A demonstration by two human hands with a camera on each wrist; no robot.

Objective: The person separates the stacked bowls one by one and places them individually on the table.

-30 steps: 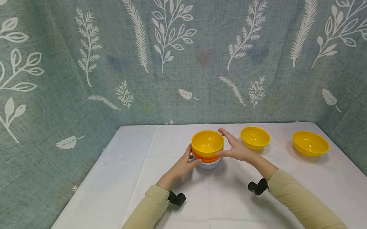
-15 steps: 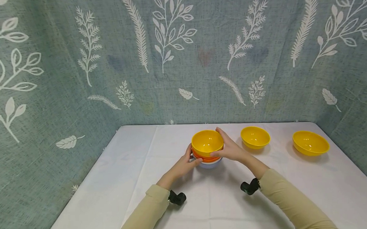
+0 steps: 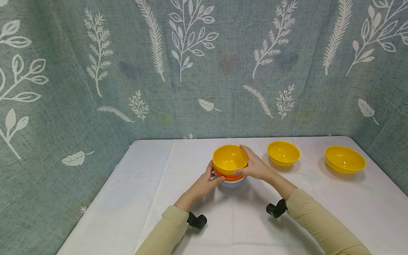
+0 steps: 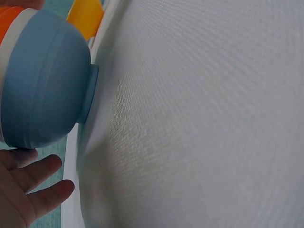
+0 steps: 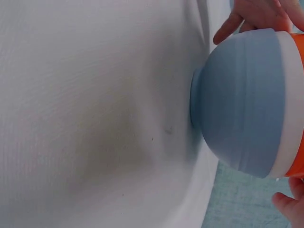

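Note:
A yellow bowl (image 3: 230, 159) sits on top of a stack, above orange (image 3: 228, 178) bowl rims. At the bottom is a blue bowl (image 4: 47, 80) with a white rim band, its foot on the white cloth. My left hand (image 3: 203, 184) holds the stack's left side, thumb at the front by the orange rims. On the other side my right hand (image 3: 259, 167) grips the yellow bowl, thumb in front and fingers behind. In the right wrist view the blue bowl (image 5: 242, 99) lies between both hands. The far fingertips are partly hidden.
Right of the stack stands a yellow bowl (image 3: 283, 153). Farther right is another, wider yellow bowl (image 3: 345, 159). All rest on a table with a white cloth (image 3: 178, 158). A green leaf-patterned curtain (image 3: 189, 105) hangs behind the table's back edge.
My right hand has moved left, closing onto the right side of the top yellow bowl. My left hand and the stack look unmoved.

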